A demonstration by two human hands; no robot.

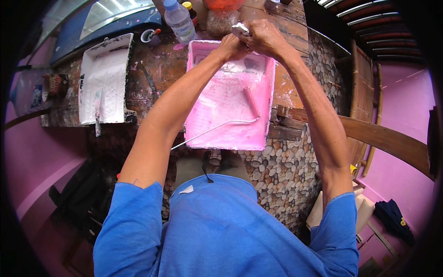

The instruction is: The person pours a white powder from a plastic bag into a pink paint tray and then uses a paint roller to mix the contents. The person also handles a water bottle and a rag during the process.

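Both my arms reach forward over the far end of a pink paint tray [251,143]. There my left hand [233,47] and right hand [265,36] meet, both closed. A small crumpled, shiny whitish piece [240,30] pokes out at my right hand; its kind cannot be made out. Whatever the left fingers hold is hidden. Below the hands, whitish paint [237,66] lies in the tray's far end. A paint roller [252,102] with a pink sleeve rests on the tray's slope, its thin wire handle crossing the near left rim.
Left on the paint-spattered wooden table [140,108], a white paint tray [117,51] holds a putty knife [98,108]. Beyond stand a blue-capped water bottle [180,21], a yellow-capped bottle [190,13] and a small cup [147,36]. A narrow blade [148,78] lies between the trays.
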